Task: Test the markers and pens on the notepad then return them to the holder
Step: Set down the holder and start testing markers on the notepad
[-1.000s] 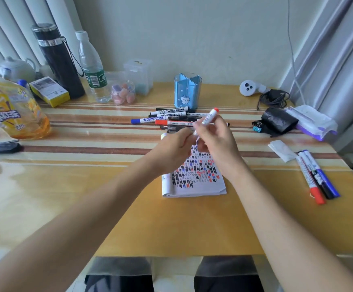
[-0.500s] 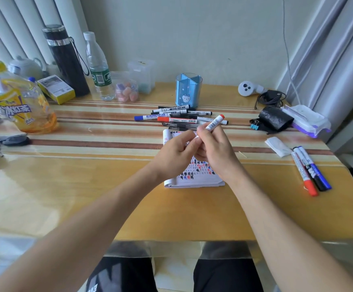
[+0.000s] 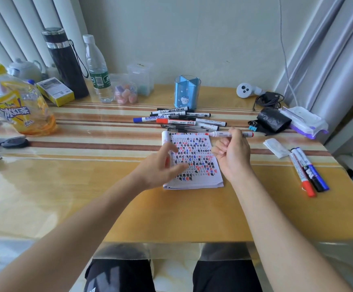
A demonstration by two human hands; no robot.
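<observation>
Red marker (image 3: 230, 134) lay flat, pinched in the right hand (image 3: 233, 153) at the notepad's (image 3: 200, 180) 12 o'clock edge. Its tip looked bare and pointed to 9. The left hand (image 3: 160, 165) was loose and open over the pad's 9 o'clock edge. The blue holder (image 3: 187, 94) stood farther off at 12. That tip could smear a finger or dry out. A blue-capped marker (image 3: 150, 119) read "WHITEBOARD MARKER".

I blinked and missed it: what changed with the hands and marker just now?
The left hand let go and dropped to the notepad's left side. The right hand alone grips the red marker, now swung level. The loose pens and holder stayed.
</observation>
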